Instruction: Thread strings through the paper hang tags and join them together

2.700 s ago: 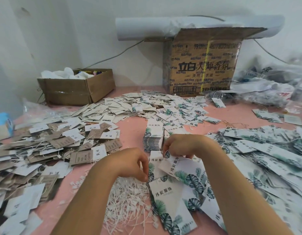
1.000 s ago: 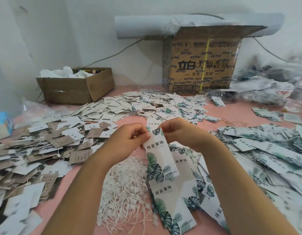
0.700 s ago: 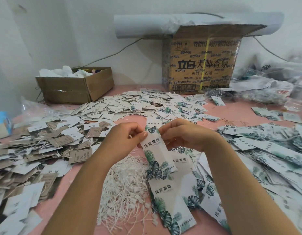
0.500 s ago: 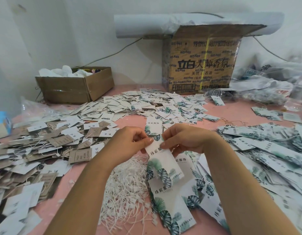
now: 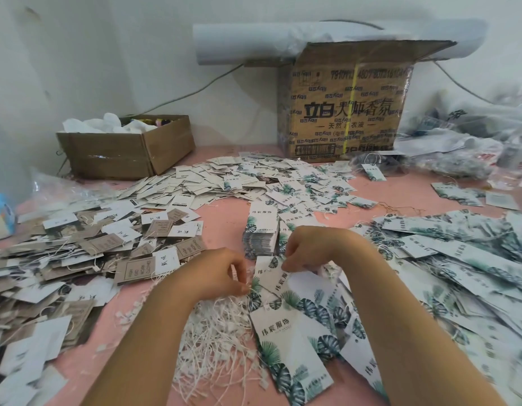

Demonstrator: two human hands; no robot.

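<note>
My right hand pinches the top of a white leaf-printed paper hang tag; my left hand pinches thin white strings just under it. Many stacked tags beyond seem unthreaded

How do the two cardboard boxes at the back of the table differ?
The left box is low, plain brown and open, with white material inside. The right box is taller, printed with dark characters, with a yellow strap and a white roll across its top. Both stand on the pink table.
</note>
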